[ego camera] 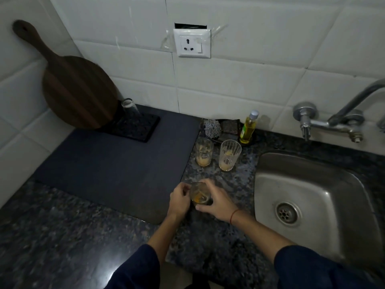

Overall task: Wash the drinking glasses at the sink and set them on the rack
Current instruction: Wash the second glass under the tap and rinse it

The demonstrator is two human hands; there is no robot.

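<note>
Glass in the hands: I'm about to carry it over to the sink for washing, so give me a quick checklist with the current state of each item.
1. Glass held by both hands: ok, left hand and right hand wrap it.
2. Glass dirty, needs washing: ok, orange residue inside.
3. Sink free of dishes: ok.
4. Path to sink clear: ok, the other two glasses stand farther back.
5. Tap running: cannot tell.
6. Soap bottle within reach: ok, upright behind the glasses.
</note>
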